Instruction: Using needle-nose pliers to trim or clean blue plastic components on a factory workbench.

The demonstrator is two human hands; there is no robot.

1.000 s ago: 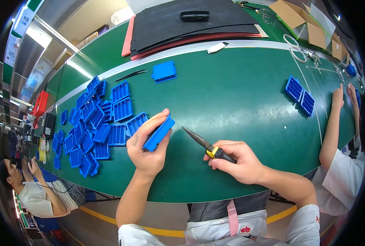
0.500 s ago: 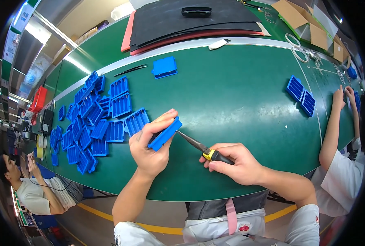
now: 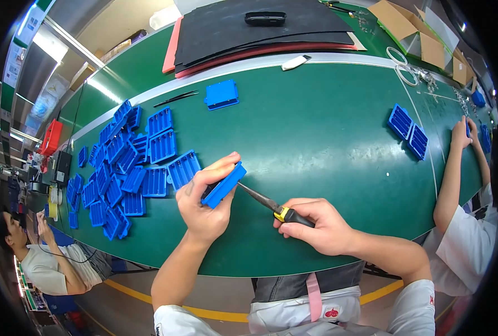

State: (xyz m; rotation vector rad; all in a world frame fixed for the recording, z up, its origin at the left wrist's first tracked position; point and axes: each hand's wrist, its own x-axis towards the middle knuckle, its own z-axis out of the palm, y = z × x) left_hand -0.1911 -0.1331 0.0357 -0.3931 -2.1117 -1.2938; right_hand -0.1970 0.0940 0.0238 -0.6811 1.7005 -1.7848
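My left hand (image 3: 208,204) is closed around a blue plastic battery case (image 3: 225,186), holding it tilted on edge above the table. In my right hand (image 3: 323,225) is a pair of needle-nose pliers (image 3: 264,200) with a black and yellow handle. Their dark tapered tip meets the edge of the case facing my right hand. The inside of the case is mostly hidden by my fingers and its tilt. Just beyond my left hand lies another slotted blue case (image 3: 184,169), at the edge of a heap of similar cases (image 3: 116,151).
Black tweezers (image 3: 176,98) and a closed blue case (image 3: 221,94) lie farther back on the green table (image 3: 316,112). Two joined blue cases (image 3: 409,132) rest at the right, near a co-worker's arms (image 3: 451,173). Black sheets (image 3: 221,33) are stacked behind, beside an open carton (image 3: 411,33).
The pliers' tip has shifted slightly along the case edge, and my right hand has moved a little left. My left hand keeps its hold. The co-worker's hands at the right have come together on a blue piece.
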